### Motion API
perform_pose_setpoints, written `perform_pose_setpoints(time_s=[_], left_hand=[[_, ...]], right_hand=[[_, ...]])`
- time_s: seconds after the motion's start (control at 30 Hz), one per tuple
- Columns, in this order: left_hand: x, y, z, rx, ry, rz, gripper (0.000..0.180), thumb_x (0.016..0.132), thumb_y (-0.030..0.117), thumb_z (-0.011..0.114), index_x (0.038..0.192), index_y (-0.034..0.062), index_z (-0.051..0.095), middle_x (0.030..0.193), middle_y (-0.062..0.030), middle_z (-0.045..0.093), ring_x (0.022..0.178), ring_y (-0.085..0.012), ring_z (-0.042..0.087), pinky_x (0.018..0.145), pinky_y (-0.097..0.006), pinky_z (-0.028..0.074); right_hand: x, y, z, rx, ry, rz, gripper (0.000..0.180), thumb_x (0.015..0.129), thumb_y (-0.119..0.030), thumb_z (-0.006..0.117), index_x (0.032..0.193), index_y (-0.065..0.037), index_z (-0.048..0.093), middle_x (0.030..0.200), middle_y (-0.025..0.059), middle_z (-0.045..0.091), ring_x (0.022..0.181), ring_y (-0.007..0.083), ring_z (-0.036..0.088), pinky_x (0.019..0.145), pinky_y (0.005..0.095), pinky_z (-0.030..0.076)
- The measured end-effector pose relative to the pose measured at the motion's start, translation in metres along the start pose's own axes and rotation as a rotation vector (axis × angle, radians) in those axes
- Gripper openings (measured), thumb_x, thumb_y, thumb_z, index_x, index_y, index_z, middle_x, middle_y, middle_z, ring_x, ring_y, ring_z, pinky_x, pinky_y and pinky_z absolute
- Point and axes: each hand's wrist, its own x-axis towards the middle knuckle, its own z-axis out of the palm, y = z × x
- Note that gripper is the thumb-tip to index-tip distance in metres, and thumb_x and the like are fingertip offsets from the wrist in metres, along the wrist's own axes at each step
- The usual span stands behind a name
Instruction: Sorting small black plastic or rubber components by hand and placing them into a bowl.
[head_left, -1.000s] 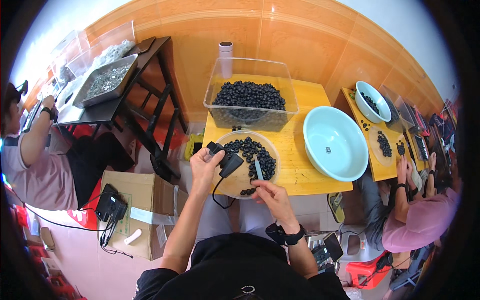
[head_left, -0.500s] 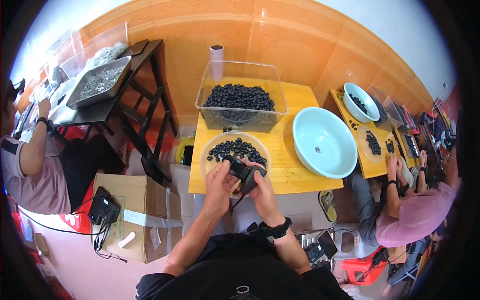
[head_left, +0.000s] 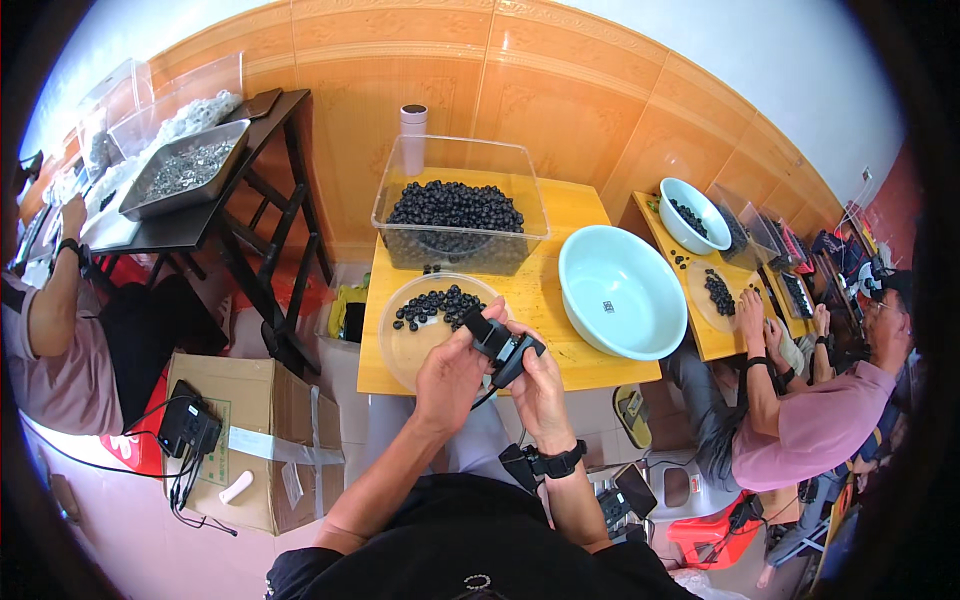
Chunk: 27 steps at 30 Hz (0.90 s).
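Both hands have drawn back from the round clear plastic plate [head_left: 420, 335] since the earlier frames and now meet just off the near edge of the yellow wooden table [head_left: 575, 215]. Left hand [head_left: 452, 372] and right hand [head_left: 537, 375] together clasp a small black handheld device [head_left: 503, 345] with a thin black cord hanging from it; the left fingers are curled around its upper end, the right fingers pressed against its lower end. That device sits above the table's near edge, just beside the plate, which holds a scatter of small dark round beads [head_left: 437, 305] on its far half. Behind the plate, at the far edge, stands a clear rectangular plastic tub [head_left: 400, 205] heaped with the same dark beads. A pale blue round basin [head_left: 620, 295] rests at the table's right side. A black watch [head_left: 556, 463] circles the right wrist. Another person's hands [head_left: 752, 312] lie on the neighbouring table to the right
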Motion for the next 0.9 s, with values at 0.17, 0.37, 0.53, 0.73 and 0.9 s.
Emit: perform_pose_setpoints(time_s=[0.17,0.37,0.53,0.73,0.9], left_hand=[[0.003,0.001,-0.004,-0.012,-0.093,0.006,0.064,0.083,0.032,0.037,0.135,-0.0059,0.035,0.148,-0.0135,0.023,0.137,-0.0242,0.021,0.111,-0.038,0.015],[0.003,0.01,0.004,-0.006,-0.153,-0.034,0.063,0.082,0.029,0.037,0.134,-0.0065,0.036,0.149,-0.015,0.02,0.138,-0.025,0.017,0.111,-0.039,0.014],[0.01,0.02,-0.018,0.018,-0.419,-0.024,0.056,0.081,0.017,0.043,0.132,-0.0054,0.041,0.149,-0.0157,0.018,0.139,-0.0257,0.014,0.113,-0.04,0.011],[0.006,0.026,0.006,0.091,-0.192,-0.034,0.062,0.085,0.017,0.058,0.139,0.0006,0.03,0.149,-0.0154,0.016,0.138,-0.0271,0.016,0.112,-0.039,0.017],[-0.001,0.049,0.022,0.116,-0.289,0.034,0.082,0.085,0.017,0.06,0.146,0.0096,0.006,0.152,-0.0141,0.005,0.137,-0.0283,0.02,0.109,-0.036,0.023]], right_hand=[[0.002,0.002,-0.007,0.009,-0.046,0.007,0.046,0.093,-0.032,0.051,0.126,-0.002,0.041,0.114,0.0102,0.053,0.093,0.0187,0.057,0.079,0.0313,0.05],[-0.004,-0.004,0.001,0.009,-0.036,-0.013,0.043,0.093,-0.025,0.051,0.128,-0.001,0.041,0.113,0.0091,0.052,0.098,0.0183,0.057,0.086,0.0319,0.047],[-0.017,-0.012,0.009,-0.282,0.007,-0.135,0.053,0.088,-0.025,0.06,0.13,0.001,0.039,0.109,0.0071,0.051,0.1,0.0145,0.052,0.086,0.0285,0.045],[-0.022,-0.013,0.027,-0.437,0.026,-0.179,0.05,0.088,-0.02,0.059,0.13,0.0,0.039,0.098,0.0052,0.055,0.074,0.0088,0.052,0.064,0.0208,0.045],[-0.031,-0.009,0.04,-0.391,-0.011,-0.211,0.054,0.09,-0.024,0.057,0.132,-0.001,0.034,0.085,0.0066,0.059,0.059,0.0069,0.048,0.053,0.0182,0.039]])
